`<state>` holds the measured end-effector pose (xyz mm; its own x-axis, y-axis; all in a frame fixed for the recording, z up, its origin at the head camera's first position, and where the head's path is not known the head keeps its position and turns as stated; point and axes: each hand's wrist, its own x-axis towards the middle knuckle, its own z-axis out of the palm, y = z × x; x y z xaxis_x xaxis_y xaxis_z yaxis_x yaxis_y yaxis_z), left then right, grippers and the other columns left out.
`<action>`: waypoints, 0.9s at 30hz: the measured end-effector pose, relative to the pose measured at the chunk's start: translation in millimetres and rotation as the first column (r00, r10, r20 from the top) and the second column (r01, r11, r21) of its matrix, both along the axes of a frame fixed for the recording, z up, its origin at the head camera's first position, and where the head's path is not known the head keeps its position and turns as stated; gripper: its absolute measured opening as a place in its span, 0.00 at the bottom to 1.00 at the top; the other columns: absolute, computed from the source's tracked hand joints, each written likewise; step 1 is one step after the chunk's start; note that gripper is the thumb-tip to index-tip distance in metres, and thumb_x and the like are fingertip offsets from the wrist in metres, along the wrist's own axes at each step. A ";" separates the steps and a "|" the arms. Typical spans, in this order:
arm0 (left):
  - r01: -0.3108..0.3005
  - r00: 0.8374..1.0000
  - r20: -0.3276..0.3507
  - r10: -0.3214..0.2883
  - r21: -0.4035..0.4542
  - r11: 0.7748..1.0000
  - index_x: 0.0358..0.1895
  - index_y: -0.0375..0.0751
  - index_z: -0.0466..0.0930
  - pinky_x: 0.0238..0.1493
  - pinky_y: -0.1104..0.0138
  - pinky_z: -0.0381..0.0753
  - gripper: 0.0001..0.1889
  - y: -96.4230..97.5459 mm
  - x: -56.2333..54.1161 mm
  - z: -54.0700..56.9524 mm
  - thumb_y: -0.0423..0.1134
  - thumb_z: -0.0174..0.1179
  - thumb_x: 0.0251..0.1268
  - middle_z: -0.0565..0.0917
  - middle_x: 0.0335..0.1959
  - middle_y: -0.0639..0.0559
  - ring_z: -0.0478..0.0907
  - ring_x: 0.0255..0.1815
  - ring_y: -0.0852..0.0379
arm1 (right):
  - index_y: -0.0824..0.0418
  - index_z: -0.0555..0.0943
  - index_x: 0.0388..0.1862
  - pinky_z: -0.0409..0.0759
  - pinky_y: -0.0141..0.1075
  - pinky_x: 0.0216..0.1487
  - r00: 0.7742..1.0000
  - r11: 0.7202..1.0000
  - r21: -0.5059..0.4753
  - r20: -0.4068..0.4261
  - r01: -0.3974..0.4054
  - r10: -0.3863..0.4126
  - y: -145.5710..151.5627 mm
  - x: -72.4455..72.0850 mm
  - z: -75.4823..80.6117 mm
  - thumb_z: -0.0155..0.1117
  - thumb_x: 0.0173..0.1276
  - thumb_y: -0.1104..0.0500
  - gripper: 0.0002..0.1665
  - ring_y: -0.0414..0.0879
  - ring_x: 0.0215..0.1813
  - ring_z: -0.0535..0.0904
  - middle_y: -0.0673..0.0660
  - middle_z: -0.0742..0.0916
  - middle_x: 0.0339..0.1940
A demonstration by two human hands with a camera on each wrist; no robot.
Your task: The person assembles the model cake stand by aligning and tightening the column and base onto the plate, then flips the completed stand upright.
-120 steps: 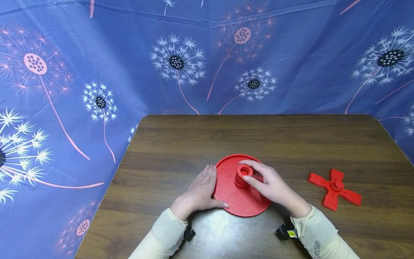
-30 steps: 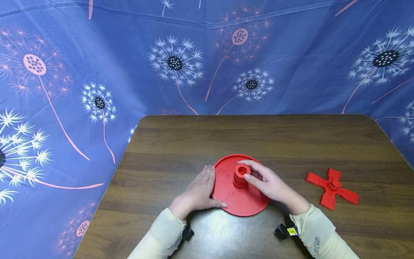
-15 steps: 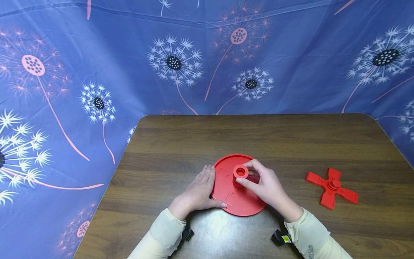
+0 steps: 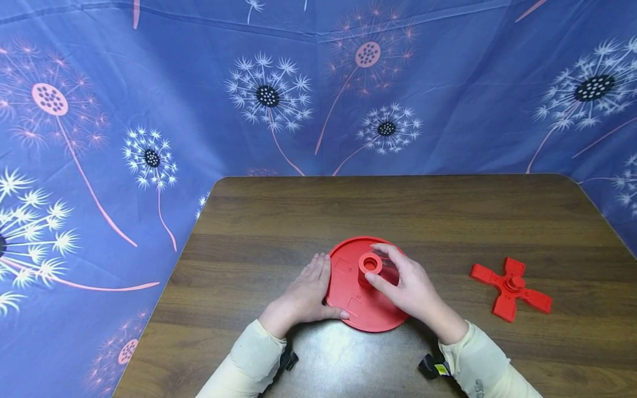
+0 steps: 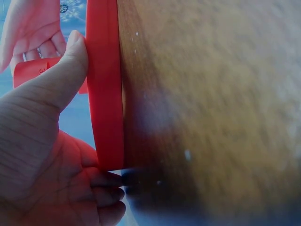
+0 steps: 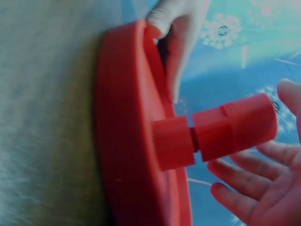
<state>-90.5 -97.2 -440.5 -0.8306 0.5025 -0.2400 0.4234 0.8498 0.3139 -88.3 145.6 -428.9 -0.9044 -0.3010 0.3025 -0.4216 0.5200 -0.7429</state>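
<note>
The disc (image 4: 374, 314) lies flat on the near part of the table (image 4: 273, 221), and the tube (image 6: 235, 128) stands at its middle — the right wrist view shows a narrower neck (image 6: 194, 145) between it and the post (image 6: 174, 143) below. The left hand (image 4: 303, 298) has its fingers straight along the disc's left edge, thumb over the near-left rim, without clenching. The right hand (image 4: 410, 282) is spread loosely about the tube, not gripping — whether it touches, I cannot tell. The cross (image 4: 514, 287) lies to the right, well apart from the disc.
</note>
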 end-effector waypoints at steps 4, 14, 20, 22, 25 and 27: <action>-0.004 1.000 0.005 0.004 0.005 1.000 0.76 0.28 0.42 0.76 0.57 0.48 0.64 0.3 0.2 0.2 0.71 0.63 0.50 0.47 0.78 0.35 0.41 0.78 0.42 | 0.55 0.67 0.71 0.73 0.36 0.63 0.991 0.990 -0.051 0.035 -0.128 0.130 4.3 -2.9 3.5 0.67 0.66 0.58 0.36 0.46 0.64 0.74 0.53 0.78 0.64; 0.006 1.000 -0.010 -0.006 0.002 1.000 0.76 0.27 0.42 0.75 0.56 0.49 0.64 0.1 0.1 -0.8 0.71 0.63 0.51 0.47 0.77 0.34 0.42 0.78 0.41 | 0.58 0.72 0.69 0.70 0.30 0.64 0.963 0.964 -0.060 0.068 -0.257 0.261 12.3 -9.9 4.7 0.63 0.69 0.62 0.29 0.45 0.64 0.74 0.50 0.79 0.63; 0.002 1.000 -0.006 -0.002 0.003 1.000 0.76 0.28 0.42 0.75 0.56 0.49 0.64 -0.1 0.2 -0.2 0.71 0.63 0.51 0.47 0.78 0.34 0.42 0.78 0.41 | 0.54 0.75 0.65 0.78 0.42 0.58 0.968 0.972 -0.096 0.113 -0.213 0.223 11.7 -10.3 5.1 0.68 0.66 0.60 0.28 0.42 0.57 0.78 0.47 0.82 0.55; 0.001 1.000 -0.006 -0.001 0.001 1.000 0.76 0.28 0.42 0.76 0.56 0.49 0.64 -0.2 0.0 -0.2 0.71 0.63 0.51 0.47 0.78 0.34 0.42 0.78 0.41 | 0.53 0.75 0.63 0.79 0.45 0.56 0.968 0.972 -0.112 0.122 -0.205 0.218 11.0 -10.1 5.1 0.69 0.65 0.59 0.27 0.42 0.55 0.80 0.47 0.83 0.53; 0.000 1.000 -0.003 0.000 -0.001 1.000 0.76 0.28 0.42 0.76 0.56 0.48 0.64 -0.1 -0.3 -0.2 0.71 0.63 0.51 0.47 0.78 0.34 0.41 0.78 0.41 | 0.52 0.76 0.61 0.80 0.46 0.55 0.974 0.977 -0.111 0.116 -0.184 0.197 9.6 -9.6 5.2 0.70 0.64 0.57 0.26 0.41 0.53 0.81 0.46 0.83 0.51; -0.001 1.000 -0.002 0.001 -0.002 1.000 0.76 0.28 0.42 0.76 0.57 0.47 0.64 -0.1 -0.3 -0.1 0.71 0.63 0.51 0.47 0.78 0.35 0.41 0.78 0.41 | 0.52 0.77 0.59 0.80 0.46 0.55 0.978 0.980 -0.106 0.107 -0.167 0.178 8.1 -9.1 5.2 0.71 0.63 0.57 0.25 0.41 0.52 0.82 0.46 0.84 0.50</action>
